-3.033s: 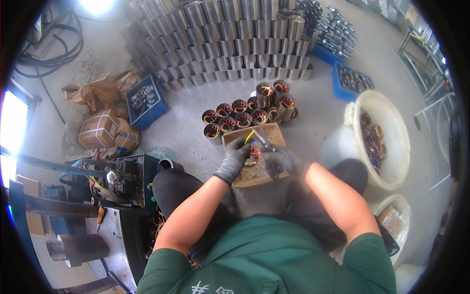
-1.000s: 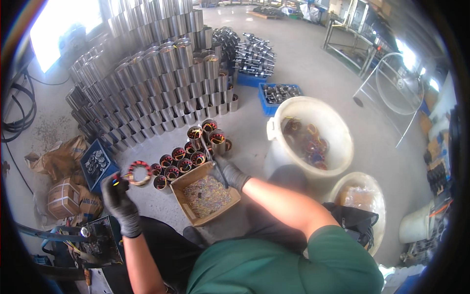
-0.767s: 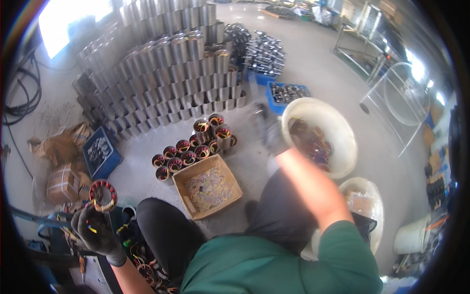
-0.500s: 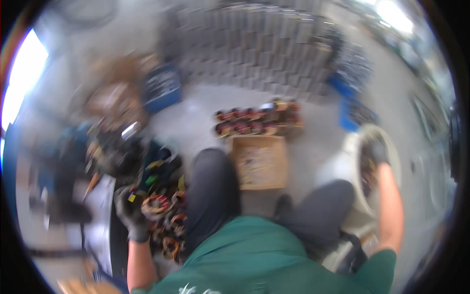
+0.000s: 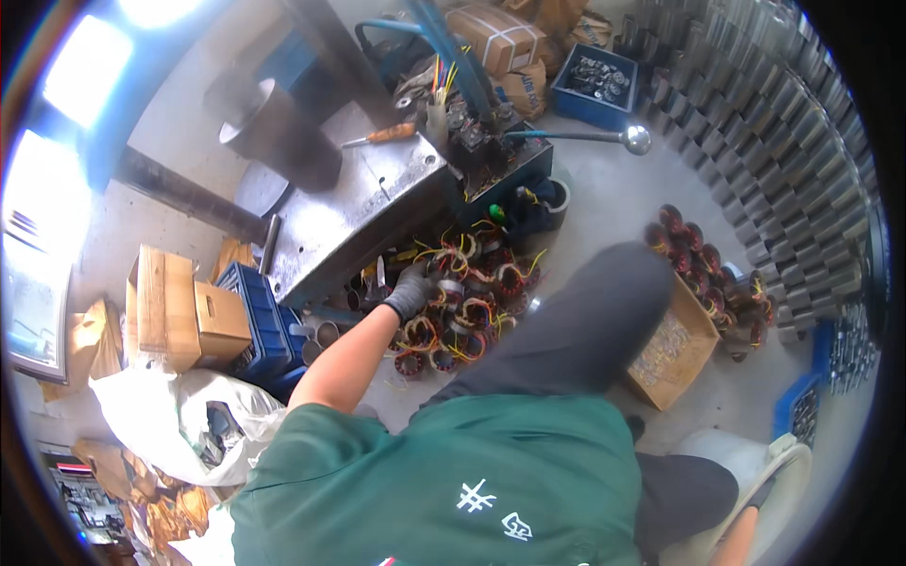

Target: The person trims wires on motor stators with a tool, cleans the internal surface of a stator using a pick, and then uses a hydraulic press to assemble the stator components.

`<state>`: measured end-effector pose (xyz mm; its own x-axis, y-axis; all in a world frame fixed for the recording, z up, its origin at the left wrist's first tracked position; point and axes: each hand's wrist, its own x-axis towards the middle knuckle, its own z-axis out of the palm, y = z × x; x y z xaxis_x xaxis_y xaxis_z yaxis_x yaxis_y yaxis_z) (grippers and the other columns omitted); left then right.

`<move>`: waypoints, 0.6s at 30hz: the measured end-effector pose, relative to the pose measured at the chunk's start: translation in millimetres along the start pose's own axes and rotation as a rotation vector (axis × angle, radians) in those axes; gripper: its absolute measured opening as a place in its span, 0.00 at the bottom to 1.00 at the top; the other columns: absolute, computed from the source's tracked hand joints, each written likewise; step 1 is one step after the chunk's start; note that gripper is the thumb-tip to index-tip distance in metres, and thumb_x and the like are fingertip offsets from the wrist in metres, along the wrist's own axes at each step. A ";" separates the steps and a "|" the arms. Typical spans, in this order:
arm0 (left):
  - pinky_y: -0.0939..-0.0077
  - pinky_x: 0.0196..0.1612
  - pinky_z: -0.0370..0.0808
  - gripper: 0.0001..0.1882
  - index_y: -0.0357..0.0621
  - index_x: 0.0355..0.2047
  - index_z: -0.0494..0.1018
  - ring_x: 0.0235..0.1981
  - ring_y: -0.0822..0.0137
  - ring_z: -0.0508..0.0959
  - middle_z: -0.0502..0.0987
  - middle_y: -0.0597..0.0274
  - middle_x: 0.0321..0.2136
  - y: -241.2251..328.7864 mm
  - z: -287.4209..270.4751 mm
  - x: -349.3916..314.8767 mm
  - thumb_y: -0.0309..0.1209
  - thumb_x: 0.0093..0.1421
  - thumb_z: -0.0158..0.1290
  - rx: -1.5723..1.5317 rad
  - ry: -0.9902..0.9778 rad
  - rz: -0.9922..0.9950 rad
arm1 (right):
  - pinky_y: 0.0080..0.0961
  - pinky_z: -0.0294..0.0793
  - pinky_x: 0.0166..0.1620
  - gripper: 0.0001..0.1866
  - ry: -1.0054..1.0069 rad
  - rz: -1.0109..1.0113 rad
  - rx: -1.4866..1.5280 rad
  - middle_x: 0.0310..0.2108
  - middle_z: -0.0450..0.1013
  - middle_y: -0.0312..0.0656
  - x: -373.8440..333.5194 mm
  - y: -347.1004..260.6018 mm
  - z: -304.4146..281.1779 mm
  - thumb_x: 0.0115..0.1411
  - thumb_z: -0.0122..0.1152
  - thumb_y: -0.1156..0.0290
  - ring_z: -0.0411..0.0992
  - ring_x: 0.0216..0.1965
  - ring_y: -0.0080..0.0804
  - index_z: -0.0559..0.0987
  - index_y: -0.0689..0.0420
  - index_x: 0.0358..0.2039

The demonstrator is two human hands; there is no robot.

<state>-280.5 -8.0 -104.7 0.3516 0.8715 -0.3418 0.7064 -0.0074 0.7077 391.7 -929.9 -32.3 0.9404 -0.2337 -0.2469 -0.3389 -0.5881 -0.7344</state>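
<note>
1. The left hand in a grey knitted glove [image 5: 412, 288] is at the heap of red-and-copper wire-wound rings with yellow leads [image 5: 475, 312], on the grey floor [image 5: 590, 203] beside the steel-topped bench [image 5: 363, 203]. Its fingertips are hidden; I cannot tell how open it is or what it holds.
2. The right hand in a dark glove [image 5: 764, 491] is in the round white plastic tub [image 5: 797, 462], mostly hidden; its grip cannot be told.
3. Loose leads cross neighbouring rings, so lifting one could snag others or strain its wires.
4. The bench edge runs close by the left hand; a careless upward pull could knock knuckles.
5. The tub's rim could catch the right forearm.
6. Bare floor lies between heap and dark-trousered knee [image 5: 604, 307], the freer side.
</note>
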 end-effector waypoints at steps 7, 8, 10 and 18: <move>0.53 0.53 0.80 0.21 0.43 0.52 0.81 0.46 0.48 0.85 0.85 0.45 0.45 -8.4 -7.2 -18.5 0.38 0.61 0.68 0.186 0.085 0.276 | 0.35 0.77 0.42 0.21 0.033 -0.005 0.139 0.46 0.78 0.43 4.3 8.3 -6.5 0.72 0.58 0.65 0.77 0.42 0.39 0.74 0.53 0.63; 0.51 0.55 0.80 0.23 0.45 0.53 0.81 0.49 0.46 0.85 0.84 0.45 0.47 -7.1 -8.9 -24.6 0.39 0.59 0.70 0.142 0.076 0.266 | 0.35 0.77 0.41 0.21 0.040 -0.012 0.159 0.45 0.78 0.43 6.5 13.7 -9.9 0.72 0.58 0.66 0.77 0.41 0.39 0.74 0.52 0.63; 0.53 0.60 0.78 0.32 0.50 0.59 0.78 0.58 0.44 0.79 0.79 0.45 0.56 -7.8 -14.9 -38.9 0.36 0.53 0.73 0.260 0.057 0.265 | 0.35 0.78 0.39 0.20 0.056 -0.040 0.224 0.44 0.78 0.43 12.9 23.4 -21.0 0.72 0.58 0.68 0.78 0.39 0.38 0.74 0.51 0.63; 0.56 0.68 0.73 0.53 0.57 0.75 0.63 0.67 0.43 0.72 0.71 0.41 0.65 -10.3 -64.3 -53.9 0.25 0.46 0.69 0.628 -0.640 -0.050 | 0.30 0.75 0.33 0.16 0.319 -0.283 -0.041 0.39 0.79 0.40 36.3 -12.5 -122.7 0.73 0.56 0.70 0.76 0.32 0.31 0.78 0.59 0.58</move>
<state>-346.2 -23.4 -53.8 0.4540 0.4390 -0.7753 0.8696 -0.4077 0.2784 426.9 -1026.0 45.5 0.9434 -0.2828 0.1731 -0.0758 -0.6920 -0.7179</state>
